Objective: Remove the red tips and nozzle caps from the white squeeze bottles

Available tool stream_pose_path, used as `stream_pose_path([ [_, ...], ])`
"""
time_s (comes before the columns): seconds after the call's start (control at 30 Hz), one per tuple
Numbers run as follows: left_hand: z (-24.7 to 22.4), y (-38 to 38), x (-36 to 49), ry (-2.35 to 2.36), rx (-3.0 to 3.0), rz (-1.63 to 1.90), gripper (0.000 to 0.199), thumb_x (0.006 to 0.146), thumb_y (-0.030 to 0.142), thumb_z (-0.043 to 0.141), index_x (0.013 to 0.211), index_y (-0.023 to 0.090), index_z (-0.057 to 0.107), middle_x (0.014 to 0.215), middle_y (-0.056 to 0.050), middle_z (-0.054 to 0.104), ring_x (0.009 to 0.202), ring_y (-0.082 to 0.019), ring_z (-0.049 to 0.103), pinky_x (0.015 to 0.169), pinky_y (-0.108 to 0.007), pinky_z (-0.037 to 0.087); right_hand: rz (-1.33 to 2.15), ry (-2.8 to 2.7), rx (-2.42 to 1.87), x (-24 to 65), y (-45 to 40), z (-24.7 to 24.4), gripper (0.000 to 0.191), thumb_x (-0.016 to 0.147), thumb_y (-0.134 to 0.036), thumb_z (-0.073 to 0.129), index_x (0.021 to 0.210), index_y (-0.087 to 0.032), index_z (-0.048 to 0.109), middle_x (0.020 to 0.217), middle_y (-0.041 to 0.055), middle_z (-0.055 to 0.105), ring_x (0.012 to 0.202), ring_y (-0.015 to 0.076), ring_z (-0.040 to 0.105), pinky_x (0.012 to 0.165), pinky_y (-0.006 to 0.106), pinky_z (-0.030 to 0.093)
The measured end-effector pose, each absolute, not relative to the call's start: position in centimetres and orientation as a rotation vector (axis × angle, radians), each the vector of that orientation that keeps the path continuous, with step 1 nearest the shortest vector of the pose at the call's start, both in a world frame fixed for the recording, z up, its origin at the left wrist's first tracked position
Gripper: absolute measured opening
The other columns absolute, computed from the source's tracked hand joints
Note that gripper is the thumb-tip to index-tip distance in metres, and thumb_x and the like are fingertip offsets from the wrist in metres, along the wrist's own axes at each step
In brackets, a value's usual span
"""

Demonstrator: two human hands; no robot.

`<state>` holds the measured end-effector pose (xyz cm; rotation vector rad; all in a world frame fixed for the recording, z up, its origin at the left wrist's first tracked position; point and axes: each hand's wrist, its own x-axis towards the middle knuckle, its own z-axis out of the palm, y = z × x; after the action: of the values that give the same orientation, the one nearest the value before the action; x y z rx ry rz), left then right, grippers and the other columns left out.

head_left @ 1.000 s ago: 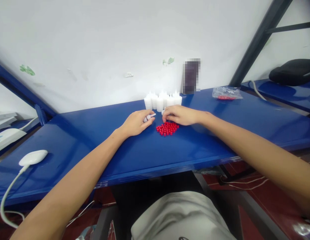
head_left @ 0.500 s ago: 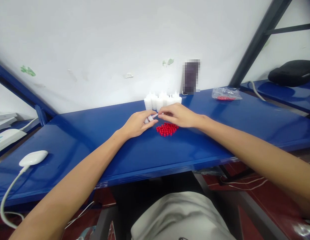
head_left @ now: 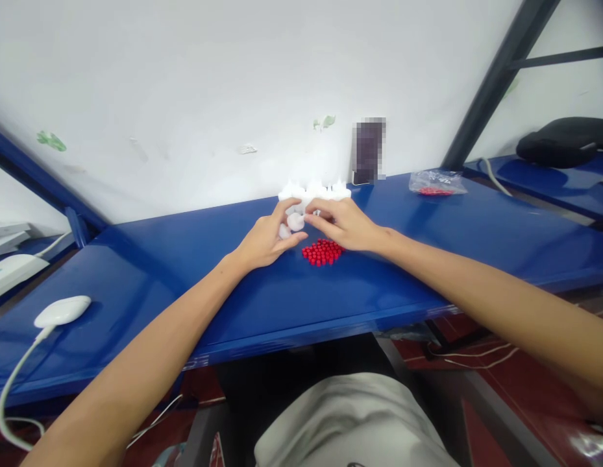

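Observation:
Small white bottles with pointed tips [head_left: 315, 189] stand in a group at the back of the blue table, partly behind my hands. My left hand [head_left: 262, 241] curls its fingers and thumb around a white bottle [head_left: 284, 231]. A rounded white piece [head_left: 296, 222] shows at the bottle's right; whether it is part of the bottle is unclear. My right hand [head_left: 347, 224] pinches the right end of that white piece between thumb and fingertips. Just in front of both hands lies a cluster of several small red caps [head_left: 323, 253].
A phone [head_left: 369, 150] leans on the wall behind the table [head_left: 311, 298]. At the back right lies a clear bag [head_left: 437, 183] with red pieces. A white device with a cable [head_left: 62, 311] rests at the left, and a black case [head_left: 557, 143] sits far right.
The index finger of my left hand has lifted away from its thumb. The slim white tip between the hands is no longer visible, and a rounded white piece now shows there.

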<state>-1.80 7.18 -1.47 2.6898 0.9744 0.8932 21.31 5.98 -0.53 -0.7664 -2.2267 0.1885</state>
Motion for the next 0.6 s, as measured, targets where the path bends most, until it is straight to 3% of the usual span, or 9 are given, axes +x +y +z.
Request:
stream_pose_path([
  [0.1,-1.5,7.7,-2.4,1.092,2.63,0.903,0.049,0.099,0.048,0.046,0.137,0.017,0.042,0.078,0.001,0.064,0.062,-0.015,0.058,0.066,-0.027,0.043,0.142,-2.047,-0.84,21.8,6.4,-0.6,0.019,0.098,-0.037,0.048,0.092,-0.02,0.057,0.055,-0.0063,0.051,0.048,0.0106,0.041,0.056,0.027,0.033],
  [0.2,-1.5,8.2,-2.9,1.174,2.62,0.892,0.028,0.099,0.035,0.038,0.101,0.017,0.059,0.07,0.0,0.062,0.062,-0.016,0.058,0.065,-0.029,0.042,0.089,-1.947,-0.942,22.7,7.0,-0.3,0.015,0.094,-0.034,0.05,0.088,-0.02,0.055,0.054,-0.0062,0.049,0.048,0.0115,0.041,0.057,0.028,0.033],
  [0.3,-1.4,8.2,-2.9,1.135,2.644,0.841,0.027,0.092,0.025,0.035,0.077,0.018,0.056,0.068,-0.001,0.06,0.062,-0.017,0.056,0.064,-0.03,0.04,0.08,-1.902,-1.038,23.1,7.6,-0.1,0.015,0.092,-0.033,0.051,0.085,-0.02,0.056,0.054,-0.0048,0.05,0.05,0.0123,0.042,0.06,0.029,0.034],
  [0.6,-1.1,7.3,-1.9,1.056,2.837,0.625,0.031,0.094,0.028,0.035,0.092,0.016,0.064,0.09,-0.007,0.07,0.082,-0.023,0.064,0.074,-0.034,0.046,-0.03,-2.039,-1.295,22.6,8.2,-0.6,0.018,0.09,-0.031,0.053,0.089,-0.018,0.065,0.064,0.0022,0.063,0.06,0.0161,0.052,0.061,0.029,0.03],
])
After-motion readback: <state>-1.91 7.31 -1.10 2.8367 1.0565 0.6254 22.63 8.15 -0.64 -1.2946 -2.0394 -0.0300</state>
